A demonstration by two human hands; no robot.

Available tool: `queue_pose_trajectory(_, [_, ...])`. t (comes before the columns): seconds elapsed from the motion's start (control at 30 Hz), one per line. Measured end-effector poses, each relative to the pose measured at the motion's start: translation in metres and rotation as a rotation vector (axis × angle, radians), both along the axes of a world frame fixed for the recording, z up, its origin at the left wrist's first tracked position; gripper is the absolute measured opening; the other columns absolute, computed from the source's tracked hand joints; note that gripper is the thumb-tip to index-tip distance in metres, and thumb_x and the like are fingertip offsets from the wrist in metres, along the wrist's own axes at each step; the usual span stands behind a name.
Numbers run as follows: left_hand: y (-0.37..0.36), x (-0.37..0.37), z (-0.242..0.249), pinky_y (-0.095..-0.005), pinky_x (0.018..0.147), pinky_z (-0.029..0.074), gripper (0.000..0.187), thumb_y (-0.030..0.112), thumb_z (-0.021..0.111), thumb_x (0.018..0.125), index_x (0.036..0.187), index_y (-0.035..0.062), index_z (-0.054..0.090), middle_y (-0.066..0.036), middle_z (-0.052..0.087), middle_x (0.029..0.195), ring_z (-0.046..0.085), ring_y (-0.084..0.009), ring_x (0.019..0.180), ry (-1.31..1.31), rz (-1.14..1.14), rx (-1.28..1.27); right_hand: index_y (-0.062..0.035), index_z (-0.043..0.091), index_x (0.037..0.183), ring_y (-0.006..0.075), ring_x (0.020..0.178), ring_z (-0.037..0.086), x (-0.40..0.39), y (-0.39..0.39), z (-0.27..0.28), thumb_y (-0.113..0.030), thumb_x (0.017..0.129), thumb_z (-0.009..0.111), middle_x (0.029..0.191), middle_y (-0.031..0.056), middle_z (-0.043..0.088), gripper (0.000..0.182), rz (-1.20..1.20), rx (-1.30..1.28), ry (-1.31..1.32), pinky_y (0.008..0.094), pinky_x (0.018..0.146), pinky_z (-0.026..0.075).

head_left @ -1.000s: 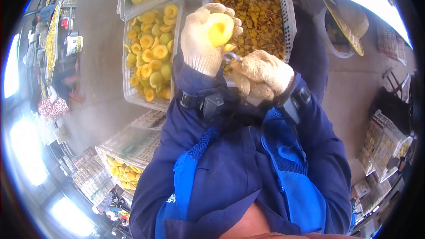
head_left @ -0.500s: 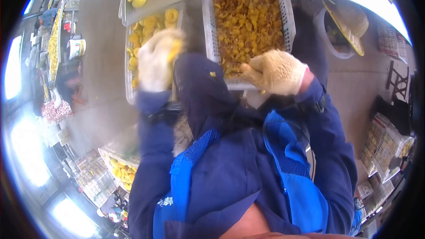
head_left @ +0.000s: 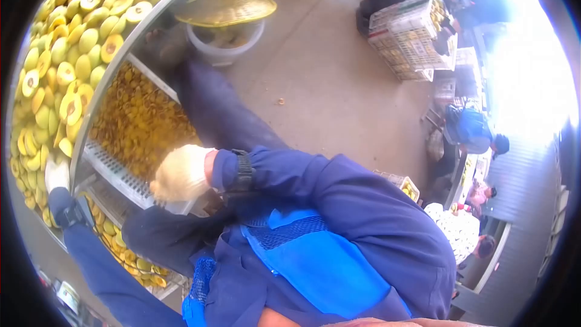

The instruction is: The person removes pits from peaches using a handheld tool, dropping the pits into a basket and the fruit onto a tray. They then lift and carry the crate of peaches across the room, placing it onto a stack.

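My left hand [head_left: 57, 175], in a white glove, reaches to the near edge of the table heaped with halved yellow-green fruit [head_left: 66, 54]; its fingers are blurred among the fruit. In a cream glove, my right hand [head_left: 181, 172] is over the near edge of a white crate [head_left: 115, 169] filled with orange-brown scraps. The fingers of the right hand are curled, and what they hold, if anything, is hidden. A second crate of yellow fruit halves [head_left: 127, 257] sits below the table edge, between my left forearm and my leg.
A straw hat [head_left: 227, 0] rests over a white bucket [head_left: 224, 51] beyond my leg. Stacked white crates [head_left: 411, 39] stand on the floor [head_left: 327, 85]. Several people, one in blue [head_left: 469, 127], are at the right, beside long tables.
The view has swung to the right. My left hand has moved from above the crate of yellow fruit to the fruit heap on the table. My right hand remains near the scrap crate.
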State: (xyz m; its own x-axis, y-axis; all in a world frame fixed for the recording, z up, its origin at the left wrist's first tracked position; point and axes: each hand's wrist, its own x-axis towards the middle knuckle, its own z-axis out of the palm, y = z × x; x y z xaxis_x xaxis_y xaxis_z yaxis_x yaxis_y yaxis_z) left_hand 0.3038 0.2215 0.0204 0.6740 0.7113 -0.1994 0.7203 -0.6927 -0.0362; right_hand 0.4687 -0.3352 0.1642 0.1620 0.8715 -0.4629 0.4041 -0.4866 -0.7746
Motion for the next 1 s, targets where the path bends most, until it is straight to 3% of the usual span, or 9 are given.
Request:
queue_pose_trajectory(0.07, [-0.038,-0.009,0.033,-0.041,0.107,0.049,0.063,0.036,0.066,0.099,0.141,-0.011,0.059,-0.031,0.069,0.134,0.066,-0.04,0.126,-0.13,0.158,-0.087,-0.0052,0.082,0.1,0.0442,0.099,0.074,0.0,0.007,-0.008,-0.045,0.106,0.052,0.1,0.0242,0.078,0.05,0.021,0.011,-0.008,0.0525,0.095,0.057])
queue_pose_trajectory(0.17, [-0.093,-0.067,0.07,-0.0353,0.103,0.051,0.05,0.025,0.056,0.105,0.148,0.0008,0.064,-0.014,0.066,0.143,0.064,-0.0198,0.114,-1.295,0.556,-0.622,-0.0047,0.081,0.103,0.0443,0.099,0.073,0.001,-0.002,0.014,-0.045,0.108,0.052,0.101,0.0239,0.078,0.05,-0.206,0.087,0.174,0.0523,0.093,0.057])
queue_pose_trajectory(0.23, [-0.221,-0.053,0.158,-0.047,0.12,0.044,0.061,0.016,0.053,0.096,0.152,-0.0088,0.053,-0.024,0.059,0.15,0.06,-0.0342,0.133,-1.601,0.586,-1.013,-0.0039,0.08,0.105,0.0399,0.094,0.075,-0.003,-0.002,0.013,-0.047,0.109,0.054,0.097,0.0229,0.078,0.05,-0.27,0.173,0.224,0.0482,0.089,0.058])
queue_pose_trajectory(0.3, [-0.262,-0.061,0.16,-0.0597,0.124,0.039,0.072,0.022,0.059,0.091,0.153,-0.0132,0.047,-0.03,0.055,0.151,0.053,-0.0434,0.14,-1.823,0.499,-1.339,-0.0041,0.08,0.105,0.0329,0.087,0.077,-0.009,0.004,0.026,-0.047,0.109,0.057,0.091,0.0181,0.079,0.049,-0.314,0.241,0.299,0.0443,0.083,0.059])
queue_pose_trajectory(0.37, [-0.305,-0.067,0.162,-0.0634,0.12,0.041,0.073,0.028,0.063,0.089,0.148,-0.0131,0.05,-0.033,0.056,0.148,0.053,-0.0474,0.138,-1.938,0.473,-1.608,-0.006,0.078,0.101,0.017,0.067,0.069,-0.028,0.01,0.028,-0.044,0.11,0.061,0.077,0.0061,0.073,0.042,-0.386,0.322,0.69,0.0346,0.063,0.055])
queue_pose_trajectory(0.4, [-0.332,-0.055,0.159,-0.0608,0.113,0.046,0.068,0.031,0.063,0.089,0.143,-0.0108,0.055,-0.032,0.058,0.145,0.056,-0.0468,0.134,-1.959,0.487,-1.65,-0.0115,0.073,0.095,0.0019,0.059,0.051,-0.031,0.01,0.054,-0.045,0.113,0.058,0.069,-0.0092,0.057,0.041,-0.381,0.169,0.911,0.0249,0.051,0.041])
queue_pose_trajectory(0.5, [-0.396,-0.026,0.183,-0.0568,0.093,0.06,0.057,0.036,0.06,0.089,0.126,-0.0068,0.067,-0.028,0.072,0.122,0.071,-0.0457,0.105,-1.904,0.517,-1.501,-0.0054,0.075,0.106,0.0056,0.064,0.057,-0.061,0.019,0.055,-0.042,0.114,0.058,0.072,-0.0049,0.064,0.041,-0.313,0.276,0.864,0.0271,0.055,0.045])
queue_pose_trajectory(0.67, [-0.418,-0.037,0.187,-0.0557,0.098,0.059,0.057,0.036,0.058,0.085,0.124,-0.0036,0.069,-0.027,0.07,0.125,0.069,-0.0444,0.111,-1.955,0.536,-1.493,-0.0002,0.076,0.104,0.026,0.075,0.072,-0.092,0.026,0.062,-0.036,0.112,0.061,0.084,0.0178,0.074,0.04,-0.281,0.292,0.474,0.0401,0.07,0.056])
queue_pose_trajectory(1.0, [-0.453,-0.027,0.201,-0.0543,0.092,0.061,0.045,0.037,0.062,0.092,0.114,-0.0007,0.068,-0.021,0.07,0.117,0.071,-0.0391,0.104,-1.94,0.676,-1.277,-0.0035,0.076,0.103,0.0481,0.086,0.071,-0.109,0.01,0.042,-0.034,0.109,0.062,0.095,0.0227,0.074,0.034,-0.327,0.536,0.172,0.0524,0.072,0.057])
